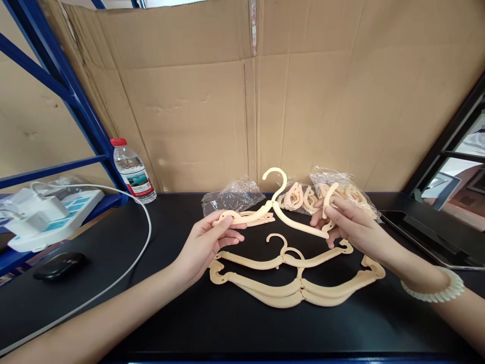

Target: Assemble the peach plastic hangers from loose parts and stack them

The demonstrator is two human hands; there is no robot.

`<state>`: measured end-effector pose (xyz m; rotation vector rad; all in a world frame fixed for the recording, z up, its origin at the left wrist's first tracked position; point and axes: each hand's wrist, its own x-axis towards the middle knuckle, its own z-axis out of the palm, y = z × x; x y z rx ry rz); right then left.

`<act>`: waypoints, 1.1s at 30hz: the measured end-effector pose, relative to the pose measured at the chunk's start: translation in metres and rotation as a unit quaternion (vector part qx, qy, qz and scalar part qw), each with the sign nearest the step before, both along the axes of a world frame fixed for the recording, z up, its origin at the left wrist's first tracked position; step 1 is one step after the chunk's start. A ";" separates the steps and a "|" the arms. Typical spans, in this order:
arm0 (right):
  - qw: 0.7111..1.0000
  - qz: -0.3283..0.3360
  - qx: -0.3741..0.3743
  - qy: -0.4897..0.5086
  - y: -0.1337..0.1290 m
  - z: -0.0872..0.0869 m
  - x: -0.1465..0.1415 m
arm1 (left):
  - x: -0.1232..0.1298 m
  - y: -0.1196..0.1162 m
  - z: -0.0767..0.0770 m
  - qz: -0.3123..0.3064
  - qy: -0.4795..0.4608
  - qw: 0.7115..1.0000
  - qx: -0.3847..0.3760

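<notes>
Between my two hands a cream plastic folding hanger is held up above the black table, its hook upward. My left hand pinches the left arm's end between thumb and fingers. On the other side my right hand has its fingers closed at the right arm's end, with a curved cream end piece showing between them. Below lie several more unfolded cream hangers, partly overlapping. A folded hanger piece rests behind my left hand.
Clear plastic bags with folded hangers lie at the back, near a crumpled wrapper. On the left are a water bottle, a power strip, a white cable and a black mouse. A dark tablet-like device lies right.
</notes>
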<state>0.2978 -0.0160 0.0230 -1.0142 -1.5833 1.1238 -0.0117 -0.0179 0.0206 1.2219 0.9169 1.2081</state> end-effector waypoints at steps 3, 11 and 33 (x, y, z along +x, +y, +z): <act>0.995 0.008 0.048 -0.092 0.000 -0.003 -0.001 | 0.001 0.000 -0.003 -0.007 0.004 1.000 -0.001; 0.938 -0.024 0.226 -0.260 -0.008 -0.008 -0.003 | 0.005 -0.005 -0.002 -0.011 -0.014 1.000 -0.010; 0.987 -0.003 0.081 -0.138 -0.009 -0.005 -0.004 | 0.002 -0.005 -0.002 0.056 0.037 0.997 0.037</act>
